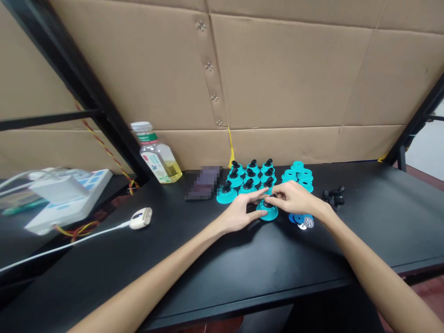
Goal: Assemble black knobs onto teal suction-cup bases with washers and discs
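Where both hands meet, a teal suction cup (267, 213) with a black knob (267, 204) sits upright on the black bench (208, 277), ahead of the others. Left hand (237, 215) and right hand (290, 199) reach inward, palms down, each grip pinched nearly closed at the knob. Rows of capped cups (236, 181) stand just behind; loose black knobs (335, 196) lie off right.

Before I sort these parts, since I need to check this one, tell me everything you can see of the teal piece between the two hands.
The teal piece is a round, flared base, matte like moulded plastic or rubber, with a black fitting upright at its centre, partly hidden by fingers. It sits flat on the black table, in front of similar teal pieces. The right hand closes on the fitting from above; the left hand reaches it from the other side.
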Motion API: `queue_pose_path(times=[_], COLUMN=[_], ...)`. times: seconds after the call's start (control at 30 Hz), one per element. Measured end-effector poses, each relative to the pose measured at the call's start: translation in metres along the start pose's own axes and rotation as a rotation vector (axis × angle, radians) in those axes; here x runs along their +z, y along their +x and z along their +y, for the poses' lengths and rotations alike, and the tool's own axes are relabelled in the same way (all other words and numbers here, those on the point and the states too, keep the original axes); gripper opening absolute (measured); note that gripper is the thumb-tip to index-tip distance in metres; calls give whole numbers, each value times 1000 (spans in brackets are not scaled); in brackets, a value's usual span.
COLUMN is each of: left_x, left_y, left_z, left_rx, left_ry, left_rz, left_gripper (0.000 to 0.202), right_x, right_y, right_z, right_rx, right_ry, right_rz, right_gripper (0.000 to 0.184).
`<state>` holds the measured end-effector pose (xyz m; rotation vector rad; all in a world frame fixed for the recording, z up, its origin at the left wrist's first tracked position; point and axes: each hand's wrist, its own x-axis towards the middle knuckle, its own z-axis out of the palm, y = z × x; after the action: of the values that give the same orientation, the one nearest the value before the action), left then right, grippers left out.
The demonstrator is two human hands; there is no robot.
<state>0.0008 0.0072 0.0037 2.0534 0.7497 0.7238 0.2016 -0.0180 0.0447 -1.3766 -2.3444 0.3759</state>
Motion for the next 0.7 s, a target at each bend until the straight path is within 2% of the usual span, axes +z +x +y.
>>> queue_pose_path(times=[0.07, 0.17, 0.3, 0.37, 0.47, 0.6, 0.7], left_x=[2, 7, 10, 8, 4, -2, -3], left_y=[0, 1, 0, -1, -1, -1, 1], left_z=[1, 2, 4, 4, 2, -3, -5], left_rx=[-26, -66, -12, 32, 44, 24, 12], left_ry=[-1, 45, 221, 250, 176, 29, -22], left_rz=[25, 130, 229, 201, 96, -34, -28], left_gripper=[67, 68, 65, 72, 79, 72, 68], right_x=[0, 3, 8, 7, 5, 2, 2], right_y=[0, 1, 2, 1, 1, 0, 0], right_z=[-1, -6, -14, -14, -9, -1, -1], right_rx=[-1, 10, 33, 21, -3, 6, 12], right_ry=[-19, -101, -185, -166, -107, -63, -76], right_rz=[-1, 21, 52, 44, 27, 6, -4], right_gripper=[33, 34, 38, 38, 33, 31, 30])
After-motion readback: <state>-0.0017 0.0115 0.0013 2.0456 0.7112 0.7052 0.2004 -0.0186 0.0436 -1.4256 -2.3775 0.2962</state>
